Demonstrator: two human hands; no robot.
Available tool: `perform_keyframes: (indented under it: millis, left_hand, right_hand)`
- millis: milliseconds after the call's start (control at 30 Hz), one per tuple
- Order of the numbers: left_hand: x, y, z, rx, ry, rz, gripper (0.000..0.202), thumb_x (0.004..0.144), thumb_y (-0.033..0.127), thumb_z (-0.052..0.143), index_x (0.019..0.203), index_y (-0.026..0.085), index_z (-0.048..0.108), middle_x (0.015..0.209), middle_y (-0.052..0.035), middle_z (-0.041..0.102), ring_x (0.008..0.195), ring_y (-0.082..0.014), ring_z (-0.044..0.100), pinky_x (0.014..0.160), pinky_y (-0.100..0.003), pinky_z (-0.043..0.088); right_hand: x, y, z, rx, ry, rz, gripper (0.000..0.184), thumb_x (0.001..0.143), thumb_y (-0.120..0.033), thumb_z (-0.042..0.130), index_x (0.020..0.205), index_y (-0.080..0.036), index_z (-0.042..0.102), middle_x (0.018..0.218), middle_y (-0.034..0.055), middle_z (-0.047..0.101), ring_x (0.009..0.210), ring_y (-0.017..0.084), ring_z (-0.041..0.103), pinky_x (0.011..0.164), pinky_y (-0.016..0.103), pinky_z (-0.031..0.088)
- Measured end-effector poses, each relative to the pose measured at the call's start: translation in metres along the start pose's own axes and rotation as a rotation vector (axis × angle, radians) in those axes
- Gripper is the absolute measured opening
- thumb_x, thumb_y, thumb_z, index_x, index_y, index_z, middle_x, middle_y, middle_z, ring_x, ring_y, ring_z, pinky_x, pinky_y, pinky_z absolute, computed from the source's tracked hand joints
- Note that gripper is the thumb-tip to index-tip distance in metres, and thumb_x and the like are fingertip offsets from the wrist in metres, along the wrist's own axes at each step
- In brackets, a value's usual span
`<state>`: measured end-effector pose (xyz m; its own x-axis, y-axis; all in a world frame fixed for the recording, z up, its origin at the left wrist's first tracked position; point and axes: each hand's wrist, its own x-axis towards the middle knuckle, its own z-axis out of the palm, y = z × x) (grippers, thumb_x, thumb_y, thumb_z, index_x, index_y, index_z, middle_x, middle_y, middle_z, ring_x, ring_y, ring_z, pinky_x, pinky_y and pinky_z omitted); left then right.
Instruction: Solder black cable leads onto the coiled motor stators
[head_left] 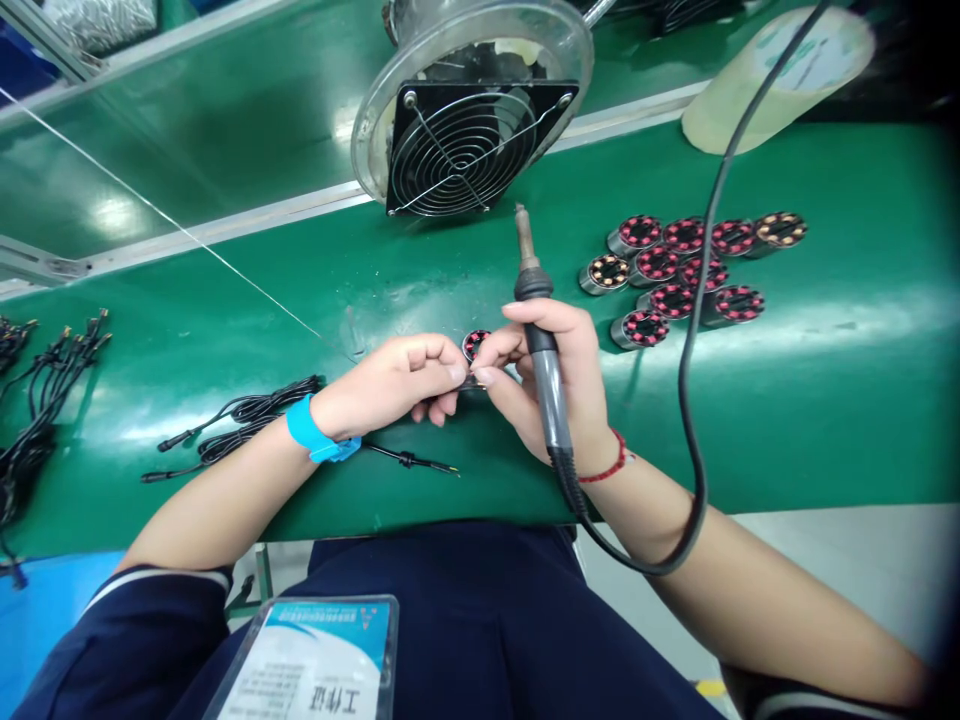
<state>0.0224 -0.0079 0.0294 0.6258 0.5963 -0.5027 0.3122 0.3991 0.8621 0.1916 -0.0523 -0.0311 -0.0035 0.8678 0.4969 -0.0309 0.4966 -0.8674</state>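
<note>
Past the badge (307, 660), left hand (397, 382) pinches a round part (475, 345), right hand (574, 390) grips a soldering iron (541, 345).

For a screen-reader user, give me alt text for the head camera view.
Over a green bench, the left hand and right hand pinch a small round part between them, the right also holding a soldering iron tip-up. More round parts cluster to the right, black cables lie left, a fan behind.

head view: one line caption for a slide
Left hand and right hand pinch a small round part above the green bench, the right also gripping a soldering iron.
</note>
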Motion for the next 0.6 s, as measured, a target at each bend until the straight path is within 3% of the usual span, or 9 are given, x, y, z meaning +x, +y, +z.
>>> perform_keyframes:
  millis: [167,333,433,600]
  left_hand:
    - [0.006,-0.006,-0.005,0.029,0.110,0.062,0.006,0.075,0.019,0.060,0.073,0.014,0.059,0.065,0.0045,0.054,0.057,-0.0044,0.045,0.057,-0.019,0.037]
    - [0.020,-0.017,-0.016,0.243,0.282,0.061,0.006,0.074,0.016,0.055,0.071,0.013,0.060,0.068,0.0026,0.058,0.062,-0.0064,0.047,0.061,-0.021,0.036]
    - [0.023,-0.019,-0.020,0.271,0.300,0.057,0.007,0.075,0.016,0.054,0.071,0.013,0.059,0.069,0.0023,0.058,0.063,-0.0070,0.047,0.062,-0.022,0.037]
    - [0.023,-0.019,-0.021,0.323,0.288,0.052,0.008,0.075,0.018,0.054,0.071,0.014,0.059,0.065,0.0029,0.055,0.061,-0.0073,0.045,0.061,-0.022,0.036]
  right_hand:
    - [-0.003,0.003,0.002,-0.051,-0.033,0.064,0.048,0.085,-0.015,0.063,0.127,-0.030,0.046,0.084,-0.0045,0.064,0.067,0.010,0.062,0.062,0.024,0.055]
    - [-0.004,0.010,-0.009,-0.445,0.036,0.187,0.050,0.082,-0.017,0.062,0.128,-0.031,0.044,0.098,0.0014,0.069,0.089,0.018,0.070,0.078,0.037,0.058]
    - [-0.005,0.014,-0.013,-0.623,0.009,0.235,0.052,0.080,-0.019,0.062,0.128,-0.029,0.045,0.104,0.0044,0.070,0.097,0.023,0.069,0.086,0.046,0.057]
    - [-0.005,0.016,-0.013,-0.602,-0.083,0.263,0.051,0.085,-0.021,0.058,0.133,-0.031,0.044,0.110,0.0040,0.072,0.096,0.023,0.073,0.084,0.044,0.060]
